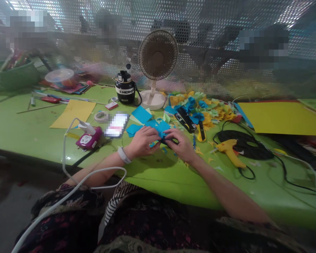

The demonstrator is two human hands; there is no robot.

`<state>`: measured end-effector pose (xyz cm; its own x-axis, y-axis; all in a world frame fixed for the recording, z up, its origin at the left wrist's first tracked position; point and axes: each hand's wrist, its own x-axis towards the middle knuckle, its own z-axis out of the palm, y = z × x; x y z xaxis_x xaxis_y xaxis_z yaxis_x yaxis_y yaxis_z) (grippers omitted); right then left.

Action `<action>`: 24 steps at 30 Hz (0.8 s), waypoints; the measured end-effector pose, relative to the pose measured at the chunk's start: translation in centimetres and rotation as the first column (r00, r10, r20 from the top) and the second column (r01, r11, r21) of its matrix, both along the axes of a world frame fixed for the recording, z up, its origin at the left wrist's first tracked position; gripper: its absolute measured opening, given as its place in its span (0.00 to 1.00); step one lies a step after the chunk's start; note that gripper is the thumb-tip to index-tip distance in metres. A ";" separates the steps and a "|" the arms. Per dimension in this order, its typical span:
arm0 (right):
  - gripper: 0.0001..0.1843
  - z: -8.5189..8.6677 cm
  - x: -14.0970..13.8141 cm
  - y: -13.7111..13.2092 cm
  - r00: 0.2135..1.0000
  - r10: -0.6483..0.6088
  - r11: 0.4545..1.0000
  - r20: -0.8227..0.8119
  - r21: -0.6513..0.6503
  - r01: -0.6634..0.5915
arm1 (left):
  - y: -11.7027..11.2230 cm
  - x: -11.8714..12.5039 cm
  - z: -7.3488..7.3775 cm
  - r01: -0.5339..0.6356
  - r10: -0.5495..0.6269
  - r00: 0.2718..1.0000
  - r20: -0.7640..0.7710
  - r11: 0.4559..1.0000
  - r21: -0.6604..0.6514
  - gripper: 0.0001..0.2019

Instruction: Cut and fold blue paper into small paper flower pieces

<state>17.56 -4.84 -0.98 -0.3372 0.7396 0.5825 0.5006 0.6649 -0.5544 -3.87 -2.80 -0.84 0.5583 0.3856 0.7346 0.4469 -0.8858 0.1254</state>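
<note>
My left hand [144, 142] and my right hand [180, 144] meet above the green table [152, 168], pinching a folded piece of blue paper [158, 128] between them. A small black tool [168, 141] sits under my right fingers, too hidden to name. Loose blue paper pieces [140, 115] lie just beyond my left hand. Close to my right hand are a black stapler [185, 119] and a yellow box cutter [201, 131]. A pile of blue, yellow and green paper flowers [202, 109] lies behind them. A white band [124, 155] circles my left wrist.
To the right lie a yellow hot glue gun [230, 153] and coiled black cable [243, 144]. To the left are a pink power socket [89, 138], a phone [117, 124] and tape [102, 116]. A white cable [94, 174] crosses my left forearm. A fan [158, 59] stands behind.
</note>
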 end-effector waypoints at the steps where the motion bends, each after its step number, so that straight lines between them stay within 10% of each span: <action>1: 0.03 0.0 0.0 0.0 1.000 -0.004 1.000 0.007 0.007 0.004 | -0.1 0.0 0.0 -0.003 0.003 1.000 -0.011 1.000 -0.001 0.06; 18: 0.09 -0.1 -0.7 -0.9 0.952 -0.124 0.951 0.282 0.309 0.032 | 0.5 0.1 -0.9 0.033 -0.020 0.998 0.061 0.975 -0.221 0.04; 24: 0.08 0.8 -0.7 -1.3 0.979 -0.146 0.950 0.144 0.298 0.097 | 1.3 0.2 -1.5 0.222 -0.052 0.946 0.320 0.824 -0.522 0.07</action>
